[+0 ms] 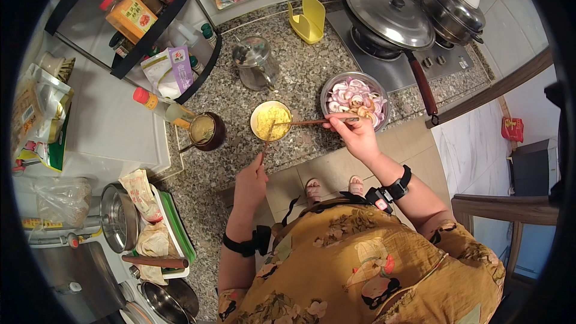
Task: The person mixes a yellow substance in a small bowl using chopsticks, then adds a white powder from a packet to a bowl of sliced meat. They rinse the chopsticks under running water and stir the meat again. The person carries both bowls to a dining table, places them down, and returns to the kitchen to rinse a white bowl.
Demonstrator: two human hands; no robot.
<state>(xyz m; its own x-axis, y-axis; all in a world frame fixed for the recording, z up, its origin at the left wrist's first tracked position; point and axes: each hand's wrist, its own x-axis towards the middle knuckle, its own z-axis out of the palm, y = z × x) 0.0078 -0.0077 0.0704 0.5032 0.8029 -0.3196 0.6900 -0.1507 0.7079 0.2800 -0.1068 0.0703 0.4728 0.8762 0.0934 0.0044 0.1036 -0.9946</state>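
A small white bowl stands on the granite counter, filled with a soft yellow food that looks like scrambled egg. One wooden chopstick is in my left hand, its tip in the yellow food. My right hand grips another chopstick, held almost level, with its tip also at the food. The two tips nearly meet in the bowl. Partly under my right hand sits a metal bowl of sliced purple onion, with some brown sauce on the slices.
A lidded wok rests on the gas hob, its handle reaching past the counter edge. Behind the white bowl stands a metal-lidded jug. To the left are a dark jar with a spoon, a red-capped bottle and a spice rack.
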